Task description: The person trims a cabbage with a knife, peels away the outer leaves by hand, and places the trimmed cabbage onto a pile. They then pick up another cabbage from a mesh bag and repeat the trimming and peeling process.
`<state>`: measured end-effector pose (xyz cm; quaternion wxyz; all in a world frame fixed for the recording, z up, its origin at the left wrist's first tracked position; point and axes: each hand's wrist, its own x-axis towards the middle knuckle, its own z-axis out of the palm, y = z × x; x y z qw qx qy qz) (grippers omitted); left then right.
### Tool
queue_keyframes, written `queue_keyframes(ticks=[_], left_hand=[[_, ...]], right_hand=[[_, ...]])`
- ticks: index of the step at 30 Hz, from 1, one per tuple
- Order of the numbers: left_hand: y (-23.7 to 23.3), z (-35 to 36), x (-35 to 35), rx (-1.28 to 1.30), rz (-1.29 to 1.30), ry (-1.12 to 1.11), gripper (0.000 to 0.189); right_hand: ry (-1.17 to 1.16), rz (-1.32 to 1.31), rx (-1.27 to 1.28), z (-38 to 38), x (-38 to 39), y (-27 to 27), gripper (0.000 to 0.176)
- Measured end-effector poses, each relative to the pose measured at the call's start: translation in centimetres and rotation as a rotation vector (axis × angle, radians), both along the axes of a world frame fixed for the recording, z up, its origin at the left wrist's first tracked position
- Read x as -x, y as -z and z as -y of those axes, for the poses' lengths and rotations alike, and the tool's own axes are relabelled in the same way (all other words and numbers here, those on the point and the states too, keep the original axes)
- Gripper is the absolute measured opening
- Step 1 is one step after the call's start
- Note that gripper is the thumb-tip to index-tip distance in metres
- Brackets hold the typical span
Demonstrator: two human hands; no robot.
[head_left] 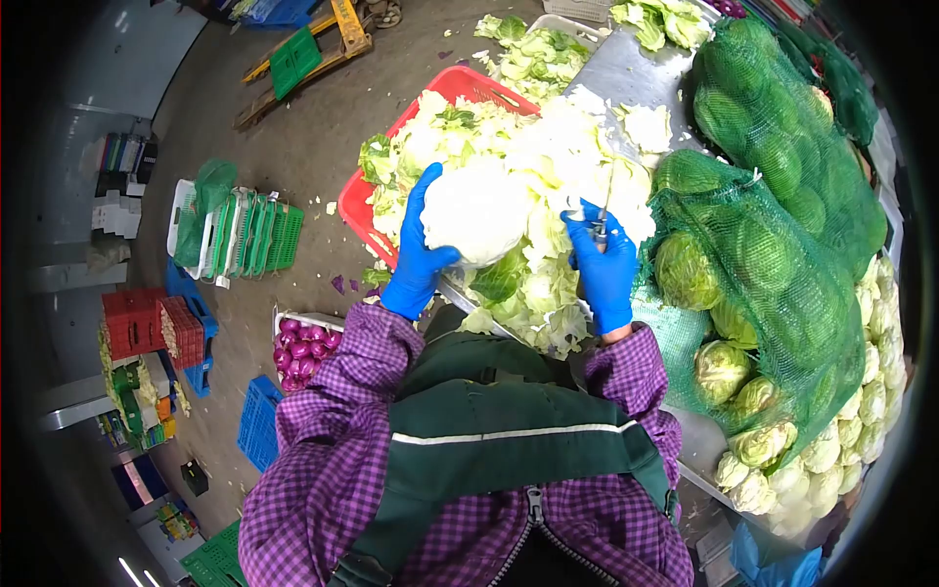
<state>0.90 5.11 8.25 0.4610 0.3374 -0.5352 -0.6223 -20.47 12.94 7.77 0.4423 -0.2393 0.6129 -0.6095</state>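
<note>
My left hand point(415, 259), in a blue glove, is wrapped round the left side of a pale, trimmed cabbage point(476, 211). A knife point(603, 223) is gripped in my gloved right hand point(604, 269), its blade pointing away from me and partly lost in glare. Loose cabbage leaves point(533, 298) lie between and below the two hands on the work surface. Beyond the cabbage, a red crate point(357, 207) is heaped with more leaves. The knife is apart from the cabbage.
Green mesh sacks of cabbages point(763, 254) crowd the right side of the metal table point(636, 73). Pale cabbages point(827, 452) are piled beside them. On the floor at left stand a crate of purple onions point(305, 347), stacked green crates point(264, 235) and a yellow pallet jack point(350, 27).
</note>
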Motion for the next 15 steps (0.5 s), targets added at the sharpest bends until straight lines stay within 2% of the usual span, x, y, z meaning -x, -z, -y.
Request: queue_keyframes(ticks=[1, 2, 4, 5, 6, 7, 9, 11, 13, 14, 15], left_hand=[[0.1, -0.2, -0.1, 0.000, 0.003, 0.000, 0.113], [0.5, -0.4, -0.1, -0.137, -0.109, 0.063, 0.103], [1.5, -1.1, -0.7, -0.410, -0.308, 0.111, 0.084], [2.0, -1.1, -0.9, -0.405, -0.306, 0.106, 0.084], [2.0, -1.1, -0.6, -0.516, -0.398, 0.051, 0.086], [1.9, -1.0, -0.4, -0.627, -0.490, -0.003, 0.088], [1.4, -0.9, -0.1, -0.642, -0.480, -0.027, 0.090], [2.1, -0.5, -0.6, -0.661, -0.469, -0.049, 0.092], [3.9, 0.6, -2.2, -0.721, -0.985, 0.403, 0.089], [3.9, 0.8, -2.5, -0.723, -0.985, 0.404, 0.089], [2.2, 1.0, -2.1, -0.679, -0.647, 0.253, 0.086]], right_hand=[[-0.052, -0.041, -0.019, -0.1, -0.6, -0.3, 0.028], [-0.071, 0.007, 0.022, 0.0, -1.2, 0.3, 0.035], [-0.122, 0.083, -0.021, 0.1, -1.7, -0.5, 0.036], [-0.170, 0.157, -0.067, 0.2, -2.0, -0.7, 0.037], [-0.179, 0.278, -0.045, 0.5, -2.4, -0.3, 0.039], [-0.182, 0.278, -0.041, 0.5, -2.7, -0.1, 0.039], [-0.312, 0.421, -0.045, 0.1, -3.3, -0.2, 0.038], [-0.295, 0.349, -0.029, 0.1, -4.2, -0.8, 0.036], [-0.230, 0.300, 0.006, 0.1, -4.7, -1.1, 0.035], [-0.189, 0.279, -0.003, 0.3, -4.8, -1.0, 0.033], [-0.187, 0.278, -0.004, 0.4, -4.7, -0.8, 0.033]])
